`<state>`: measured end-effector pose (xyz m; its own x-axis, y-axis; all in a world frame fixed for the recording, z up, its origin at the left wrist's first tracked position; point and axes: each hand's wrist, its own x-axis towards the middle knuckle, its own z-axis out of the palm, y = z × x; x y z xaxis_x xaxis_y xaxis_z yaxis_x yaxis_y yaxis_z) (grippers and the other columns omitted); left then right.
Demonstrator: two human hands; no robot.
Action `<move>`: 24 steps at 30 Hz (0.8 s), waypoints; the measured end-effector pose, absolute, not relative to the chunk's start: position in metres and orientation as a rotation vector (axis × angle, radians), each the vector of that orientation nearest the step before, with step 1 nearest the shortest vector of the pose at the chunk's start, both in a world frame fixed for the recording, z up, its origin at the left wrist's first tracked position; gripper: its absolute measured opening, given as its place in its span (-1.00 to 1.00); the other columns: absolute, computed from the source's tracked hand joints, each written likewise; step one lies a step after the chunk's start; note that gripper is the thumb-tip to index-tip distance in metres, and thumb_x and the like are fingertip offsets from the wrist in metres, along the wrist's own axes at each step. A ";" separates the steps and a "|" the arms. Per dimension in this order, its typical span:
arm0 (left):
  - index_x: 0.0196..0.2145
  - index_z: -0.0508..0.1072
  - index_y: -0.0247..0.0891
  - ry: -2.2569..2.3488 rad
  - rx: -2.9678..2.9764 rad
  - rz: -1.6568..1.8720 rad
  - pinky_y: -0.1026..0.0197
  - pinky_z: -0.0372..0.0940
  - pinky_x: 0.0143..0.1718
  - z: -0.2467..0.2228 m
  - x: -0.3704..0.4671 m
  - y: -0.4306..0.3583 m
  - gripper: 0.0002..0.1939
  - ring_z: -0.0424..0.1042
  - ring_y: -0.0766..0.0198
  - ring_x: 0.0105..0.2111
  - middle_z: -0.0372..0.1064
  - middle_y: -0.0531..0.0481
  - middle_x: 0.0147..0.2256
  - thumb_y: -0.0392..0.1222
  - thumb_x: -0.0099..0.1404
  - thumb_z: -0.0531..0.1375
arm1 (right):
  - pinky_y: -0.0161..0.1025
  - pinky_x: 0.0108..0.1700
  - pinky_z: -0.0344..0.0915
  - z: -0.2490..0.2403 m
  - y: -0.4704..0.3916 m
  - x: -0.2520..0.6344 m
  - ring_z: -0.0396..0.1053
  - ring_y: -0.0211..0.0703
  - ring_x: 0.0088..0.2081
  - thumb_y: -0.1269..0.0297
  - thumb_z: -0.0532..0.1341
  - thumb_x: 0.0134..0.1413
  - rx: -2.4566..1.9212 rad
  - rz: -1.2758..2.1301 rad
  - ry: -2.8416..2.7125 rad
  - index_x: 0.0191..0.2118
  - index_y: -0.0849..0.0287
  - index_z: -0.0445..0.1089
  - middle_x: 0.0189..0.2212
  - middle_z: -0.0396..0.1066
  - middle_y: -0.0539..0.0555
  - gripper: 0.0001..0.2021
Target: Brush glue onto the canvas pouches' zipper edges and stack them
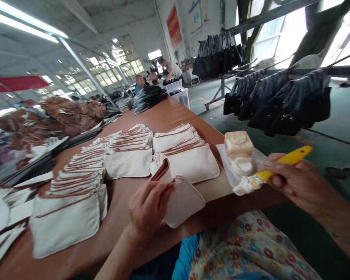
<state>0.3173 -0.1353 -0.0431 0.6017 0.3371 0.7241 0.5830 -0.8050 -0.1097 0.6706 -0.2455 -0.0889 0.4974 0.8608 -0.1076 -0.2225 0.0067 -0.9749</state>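
My left hand [150, 208] pinches the top of a small white pouch piece [184, 202] with a brown inner edge, held up over the near edge of the table. In my right hand [294, 182] is a brush with a yellow handle [291, 156]. White paste coats its bristles [246, 185], which are just in front of a paste-smeared container [238, 144] at the table's right edge. Rows of white pouches with brown trim lie beyond my left hand, among them a front pouch [189, 163] and a larger one [65, 223] at the left.
The brown table [128, 202] stretches away from me. Bundles of brown material [72, 112] are heaped at the left. Black bags [277, 101] hang on racks at the right. People work at the far end near a white crate [179, 95].
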 end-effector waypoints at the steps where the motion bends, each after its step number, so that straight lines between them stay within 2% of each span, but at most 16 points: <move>1: -0.20 0.48 -0.23 -0.817 -2.443 -1.034 0.30 0.30 -0.31 -0.033 0.300 -0.130 -0.86 0.45 0.32 -0.37 0.48 -0.02 -0.33 -0.31 0.26 0.30 | -0.25 -0.72 -0.28 -0.097 -0.245 0.675 0.00 -0.34 -0.72 0.08 0.40 -0.05 -1.316 0.973 -0.606 -0.46 0.04 0.45 -0.67 0.18 0.05 -0.80; 4: -0.29 0.50 -0.25 -0.976 -2.351 -1.007 0.30 0.24 -0.37 0.000 0.252 -0.108 -0.95 0.42 0.32 -0.41 0.44 -0.01 -0.36 -0.24 0.32 0.23 | -0.22 -0.73 -0.27 -0.124 -0.246 0.679 -0.03 -0.29 -0.72 0.04 0.38 -0.09 -1.355 0.990 -0.517 -0.50 -0.03 0.43 -0.68 0.14 0.06 -0.80; 9: -0.49 0.41 -0.27 -1.075 -2.402 -0.719 0.26 0.15 -0.37 0.040 0.199 -0.017 -0.59 0.30 0.32 -0.44 0.32 -0.02 -0.45 -0.10 0.46 -0.01 | -0.34 -0.78 -0.20 -0.146 -0.249 0.667 -0.07 -0.33 -0.72 0.02 0.44 -0.19 -1.347 1.015 -0.315 -0.53 0.02 0.39 -0.71 0.10 0.01 -0.72; 12: -0.38 0.48 -0.29 -1.175 -2.362 -0.401 0.26 0.15 -0.30 0.041 0.194 0.062 -0.56 0.30 0.28 -0.33 0.37 -0.04 -0.38 -0.06 0.49 -0.07 | -0.43 -0.78 -0.09 -0.139 -0.247 0.655 -0.03 -0.38 -0.71 0.05 0.52 -0.29 -1.311 1.011 -0.217 -0.52 0.10 0.38 -0.71 0.11 -0.03 -0.65; 15: -0.12 0.51 -0.31 -1.232 -2.331 -0.348 0.12 0.19 -0.06 0.018 0.220 0.124 -0.67 0.30 0.11 -0.09 0.43 -0.13 -0.13 -0.05 0.43 0.05 | -0.48 -0.75 -0.06 -0.126 -0.246 0.646 0.00 -0.40 -0.70 0.07 0.56 -0.32 -1.255 0.988 -0.217 -0.50 0.16 0.39 -0.72 0.13 -0.04 -0.61; 18: 0.05 0.44 -0.32 -1.250 -2.356 -0.436 -0.03 0.15 0.08 -0.028 0.286 0.143 -0.61 0.25 -0.06 0.05 0.37 -0.26 0.03 -0.04 0.38 0.11 | -0.51 -0.72 -0.10 -0.120 -0.245 0.642 0.02 -0.43 -0.71 0.08 0.55 -0.25 -1.239 0.970 -0.224 -0.41 0.21 0.44 -0.72 0.17 -0.05 -0.61; 21: -0.05 0.51 -0.22 -1.175 -2.721 -0.282 0.08 0.22 0.03 -0.081 0.371 0.121 -0.66 0.34 0.03 -0.01 0.43 -0.18 -0.05 -0.03 0.43 0.05 | -0.50 -0.69 -0.11 -0.122 -0.242 0.644 0.00 -0.45 -0.72 0.11 0.51 -0.17 -1.187 0.947 -0.239 -0.41 0.22 0.42 -0.73 0.18 -0.07 -0.66; 24: -0.12 0.54 -0.13 -1.109 -2.850 -0.222 0.16 0.26 -0.04 -0.122 0.443 0.089 -0.72 0.39 0.11 -0.06 0.46 -0.08 -0.12 0.01 0.40 0.10 | -0.47 -0.67 -0.11 -0.125 -0.240 0.647 -0.01 -0.47 -0.73 0.16 0.47 -0.08 -1.126 0.956 -0.272 -0.42 0.21 0.41 -0.74 0.18 -0.08 -0.72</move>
